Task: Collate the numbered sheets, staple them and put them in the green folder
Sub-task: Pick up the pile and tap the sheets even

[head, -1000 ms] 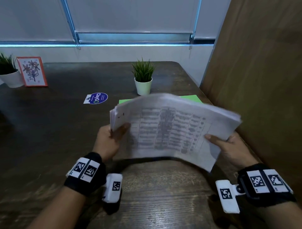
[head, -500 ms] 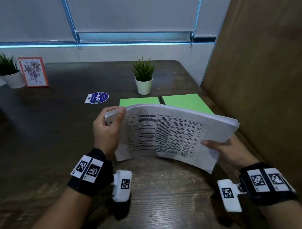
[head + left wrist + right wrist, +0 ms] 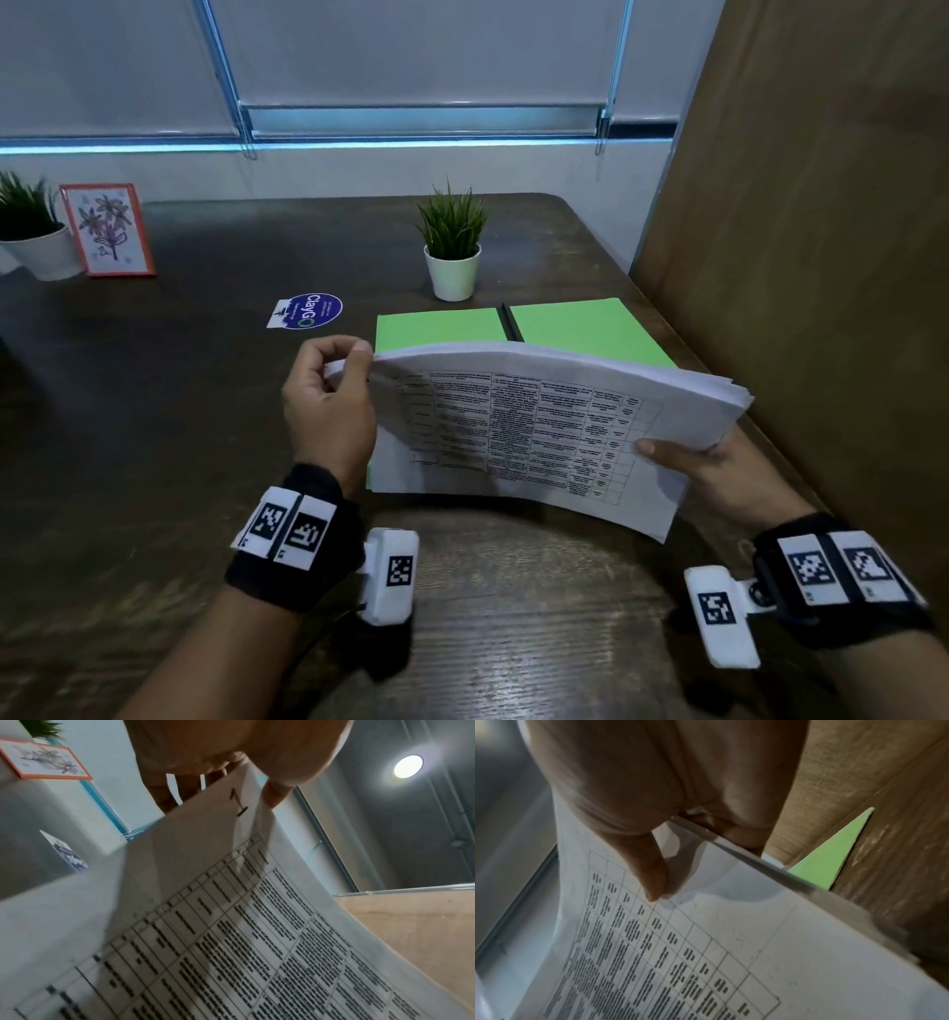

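Observation:
I hold a thick stack of white sheets (image 3: 524,431) with a printed table above the dark wooden table. My left hand (image 3: 328,406) pinches the stack's upper left corner between thumb and fingers. In the left wrist view that corner of the top sheet (image 3: 205,902) bears a handwritten "1". My right hand (image 3: 719,473) grips the stack's right edge, thumb (image 3: 652,878) on top of the sheets (image 3: 706,953), fingers underneath. The green folder (image 3: 580,329) lies open and flat on the table just behind the stack, partly hidden by it. A corner of the folder (image 3: 834,860) shows in the right wrist view.
A small potted plant (image 3: 452,252) stands just behind the folder. A blue round sticker (image 3: 308,311) lies to the left of it. A framed flower picture (image 3: 108,231) and a second plant (image 3: 31,231) stand at the far left. A brown wooden partition (image 3: 821,257) borders the table's right side.
The stack has dropped lower and tilted flatter, uncovering the open green folder behind it. My left hand moved from under the stack's left edge up to pinch its top left corner.

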A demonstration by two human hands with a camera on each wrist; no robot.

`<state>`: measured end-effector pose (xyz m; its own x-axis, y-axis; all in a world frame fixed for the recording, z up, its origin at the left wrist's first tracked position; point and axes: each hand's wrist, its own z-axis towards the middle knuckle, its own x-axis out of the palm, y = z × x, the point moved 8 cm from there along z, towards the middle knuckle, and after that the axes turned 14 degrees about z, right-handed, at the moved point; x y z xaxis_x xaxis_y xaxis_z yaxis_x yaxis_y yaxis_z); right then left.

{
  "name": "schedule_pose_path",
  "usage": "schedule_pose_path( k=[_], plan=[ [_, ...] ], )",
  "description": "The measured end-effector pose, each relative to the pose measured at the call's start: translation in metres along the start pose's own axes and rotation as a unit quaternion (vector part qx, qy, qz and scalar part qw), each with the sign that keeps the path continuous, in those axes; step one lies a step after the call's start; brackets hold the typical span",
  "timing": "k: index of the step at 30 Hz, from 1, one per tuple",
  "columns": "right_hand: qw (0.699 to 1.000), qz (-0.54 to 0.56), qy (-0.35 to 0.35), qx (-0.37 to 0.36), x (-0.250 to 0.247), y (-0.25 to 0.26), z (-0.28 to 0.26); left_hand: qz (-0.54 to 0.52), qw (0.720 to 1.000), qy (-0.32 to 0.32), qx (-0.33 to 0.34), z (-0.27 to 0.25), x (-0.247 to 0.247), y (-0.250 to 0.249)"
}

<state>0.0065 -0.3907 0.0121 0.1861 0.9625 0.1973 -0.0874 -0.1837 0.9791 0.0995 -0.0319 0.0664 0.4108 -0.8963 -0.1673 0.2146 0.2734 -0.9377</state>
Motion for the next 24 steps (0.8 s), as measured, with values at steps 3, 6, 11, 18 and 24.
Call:
schedule_pose_path(
  k=[3, 6, 11, 18, 24],
  plan=[
    [1.0, 0.003, -0.006, -0.005, 0.001, 0.0, 0.0, 0.051, 0.998, 0.016, 0.026, 0.002, -0.005, -0.011],
    [1.0, -0.011, -0.012, -0.024, 0.004, 0.009, -0.002, 0.255, 0.935, 0.024, 0.247, -0.01, -0.01, -0.065],
    [0.992, -0.116, 0.025, -0.047, 0.025, 0.038, -0.011, 0.569, 0.713, 0.214, 0.35, -0.018, 0.044, -0.095],
    [0.941, -0.289, 0.089, -0.153, 0.054, 0.103, -0.037, 0.548, 0.691, 0.292, 0.372, -0.004, 0.056, -0.093],
    [0.87, -0.35, -0.019, -0.347, 0.066, 0.19, -0.011, 0.273, 0.834, 0.429, 0.214, -0.009, 0.066, -0.071]
  ],
)
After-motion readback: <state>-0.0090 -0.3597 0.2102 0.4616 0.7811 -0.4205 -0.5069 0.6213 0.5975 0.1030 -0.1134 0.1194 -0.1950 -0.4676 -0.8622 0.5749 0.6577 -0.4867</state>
